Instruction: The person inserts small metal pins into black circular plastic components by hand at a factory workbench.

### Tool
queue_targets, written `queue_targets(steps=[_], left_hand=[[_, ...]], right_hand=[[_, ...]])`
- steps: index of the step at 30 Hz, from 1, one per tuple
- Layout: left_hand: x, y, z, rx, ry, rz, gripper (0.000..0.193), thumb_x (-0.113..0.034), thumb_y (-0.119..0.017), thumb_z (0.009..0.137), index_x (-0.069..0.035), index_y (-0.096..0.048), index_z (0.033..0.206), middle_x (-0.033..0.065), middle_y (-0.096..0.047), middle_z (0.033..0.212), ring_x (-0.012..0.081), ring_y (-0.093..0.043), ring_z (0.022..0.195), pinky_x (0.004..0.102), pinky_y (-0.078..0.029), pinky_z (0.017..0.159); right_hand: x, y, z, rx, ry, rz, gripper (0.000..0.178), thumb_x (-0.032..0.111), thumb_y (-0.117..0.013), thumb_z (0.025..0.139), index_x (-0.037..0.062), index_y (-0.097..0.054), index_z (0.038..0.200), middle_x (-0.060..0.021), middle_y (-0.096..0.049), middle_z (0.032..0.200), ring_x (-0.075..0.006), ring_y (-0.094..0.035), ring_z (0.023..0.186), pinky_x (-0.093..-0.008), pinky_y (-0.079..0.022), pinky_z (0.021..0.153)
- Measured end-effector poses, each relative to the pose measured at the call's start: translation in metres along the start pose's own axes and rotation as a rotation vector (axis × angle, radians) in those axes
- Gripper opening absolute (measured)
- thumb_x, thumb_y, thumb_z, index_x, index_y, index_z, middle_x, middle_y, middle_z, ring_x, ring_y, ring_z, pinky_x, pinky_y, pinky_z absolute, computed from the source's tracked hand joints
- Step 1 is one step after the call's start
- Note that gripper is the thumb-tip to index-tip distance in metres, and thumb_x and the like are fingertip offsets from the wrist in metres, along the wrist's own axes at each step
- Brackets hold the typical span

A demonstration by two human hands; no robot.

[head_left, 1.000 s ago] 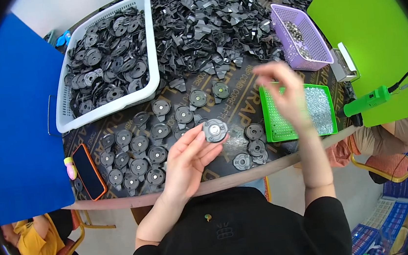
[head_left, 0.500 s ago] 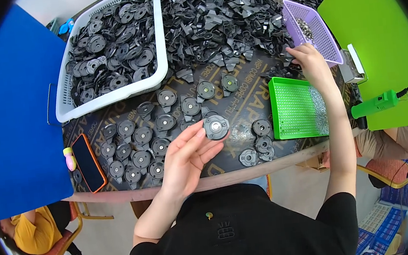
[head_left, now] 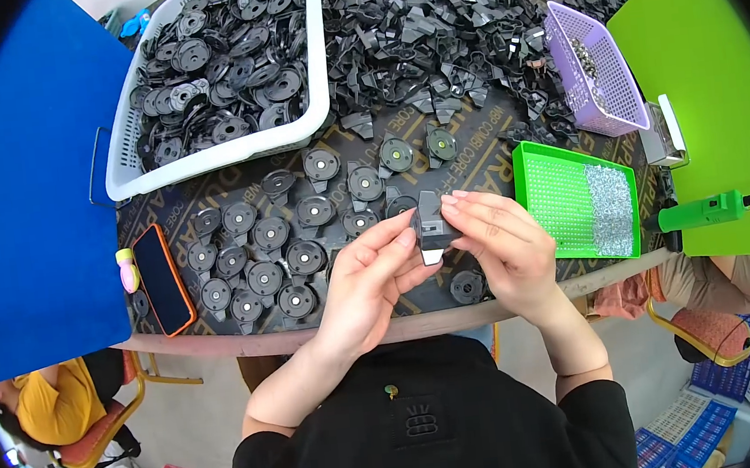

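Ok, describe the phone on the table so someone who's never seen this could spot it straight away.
Start at the big white basket of black discs at the table's far left. Below it, past the rows of round black parts, near the table's front left edge, lies the phone. It is the only flat rectangle there, dark-screened in an orange case, with a small pink and yellow object beside it.

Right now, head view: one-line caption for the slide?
Both hands, left hand and right hand, pinch a small black plastic part above a table covered with round black discs.
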State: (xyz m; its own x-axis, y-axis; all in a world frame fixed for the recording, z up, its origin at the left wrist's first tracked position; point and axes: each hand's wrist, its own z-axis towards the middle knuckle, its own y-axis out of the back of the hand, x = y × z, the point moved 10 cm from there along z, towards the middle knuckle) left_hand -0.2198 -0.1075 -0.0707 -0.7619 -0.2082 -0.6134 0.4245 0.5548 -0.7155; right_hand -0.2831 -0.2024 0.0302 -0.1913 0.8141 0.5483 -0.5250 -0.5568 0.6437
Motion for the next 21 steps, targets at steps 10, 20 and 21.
queue_targets(steps=[10,20,21], left_hand=[[-0.001,0.002,0.001,0.042,0.039,0.027,0.031,-0.013,-0.049,0.097,0.002,-0.052,0.124,0.0097,-0.062,0.114,0.017,-0.061,0.104,0.0312,-0.051,0.09],[0.005,0.008,0.001,0.025,0.119,0.059,0.019,-0.004,-0.061,0.088,-0.003,-0.053,0.106,0.0027,-0.065,0.098,0.0085,-0.063,0.088,0.0217,-0.052,0.075],[0.004,0.011,0.001,0.017,0.113,0.06,0.019,-0.004,-0.061,0.088,-0.003,-0.053,0.106,0.0027,-0.065,0.098,0.0085,-0.063,0.088,0.0217,-0.052,0.075]], right_hand=[[-0.006,-0.006,0.002,0.048,-0.043,0.044,0.034,-0.005,-0.067,0.071,0.0006,-0.066,0.105,-0.0124,-0.067,0.103,-0.0294,-0.063,0.099,-0.036,-0.05,0.085],[0.01,-0.007,0.0,0.229,0.068,0.076,0.04,-0.004,-0.067,0.073,0.0028,-0.063,0.112,-0.0115,-0.062,0.11,-0.0298,-0.059,0.101,-0.036,-0.049,0.086],[0.003,0.005,0.007,0.184,0.045,0.035,0.041,-0.004,-0.067,0.073,0.0037,-0.063,0.113,-0.0109,-0.063,0.111,-0.0286,-0.059,0.101,-0.0353,-0.049,0.085]])
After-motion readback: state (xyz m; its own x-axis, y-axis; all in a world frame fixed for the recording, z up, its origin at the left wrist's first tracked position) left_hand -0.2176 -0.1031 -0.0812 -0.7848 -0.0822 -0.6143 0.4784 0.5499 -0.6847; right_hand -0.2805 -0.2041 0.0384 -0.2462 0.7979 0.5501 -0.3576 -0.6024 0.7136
